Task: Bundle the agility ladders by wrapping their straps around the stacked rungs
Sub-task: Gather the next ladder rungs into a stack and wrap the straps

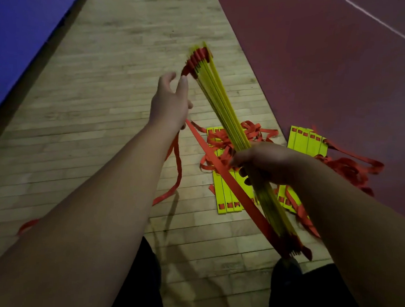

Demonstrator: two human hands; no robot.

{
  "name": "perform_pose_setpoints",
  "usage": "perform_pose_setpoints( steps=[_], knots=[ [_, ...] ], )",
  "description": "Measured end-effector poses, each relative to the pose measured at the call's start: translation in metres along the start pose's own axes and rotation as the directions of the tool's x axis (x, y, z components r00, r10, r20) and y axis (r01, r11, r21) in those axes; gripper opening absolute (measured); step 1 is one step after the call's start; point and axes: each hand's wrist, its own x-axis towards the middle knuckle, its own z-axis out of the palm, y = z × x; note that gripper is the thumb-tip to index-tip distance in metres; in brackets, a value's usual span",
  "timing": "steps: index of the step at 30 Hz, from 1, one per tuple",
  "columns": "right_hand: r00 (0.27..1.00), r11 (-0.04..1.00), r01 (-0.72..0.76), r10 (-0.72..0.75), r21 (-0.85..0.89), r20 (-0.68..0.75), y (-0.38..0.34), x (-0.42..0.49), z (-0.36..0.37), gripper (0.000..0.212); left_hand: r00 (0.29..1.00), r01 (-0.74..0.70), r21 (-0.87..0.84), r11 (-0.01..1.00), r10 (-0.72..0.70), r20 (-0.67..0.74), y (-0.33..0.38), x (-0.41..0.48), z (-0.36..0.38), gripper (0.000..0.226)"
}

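With right hand (263, 162) fingers clamped round the stacked rungs (221, 99), held tilted above the floor (104, 98), and left hand (170, 100) lower fingers curled on the strap (231, 179), pull taut and wind snugly beside the grip.

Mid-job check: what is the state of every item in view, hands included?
stacked rungs: off the floor, tilted, fanned at the far end, not yet wrapped.
red strap: taut from left hand to the stack's near end.
left hand: holds the strap.
right hand: grips the stack mid-length.
floor ladder: rungs flat, straps tangled.
second ladder: on the floor, unbundled.
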Motion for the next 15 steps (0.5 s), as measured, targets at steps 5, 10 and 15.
perform_pose_setpoints(
  steps=[5,10,15],
  knots=[
    [1.000,0.999,-0.017,0.016,0.047,0.012,0.001,0.003,-0.001,0.015,0.999,0.047,-0.118,0.992,-0.049,-0.019,0.002,0.004,-0.002,0.042],
    [0.996,1.000,-0.029,0.028,0.011,0.084,-0.002,-0.001,-0.004,0.021,0.996,0.067,-0.195,0.978,-0.055,0.071,0.002,0.010,-0.007,0.039],
    [0.994,1.000,0.007,-0.008,0.009,0.113,0.000,0.000,-0.003,0.042,0.994,0.094,-0.306,0.947,-0.074,0.077,-0.004,0.018,-0.007,0.037]
  ],
)
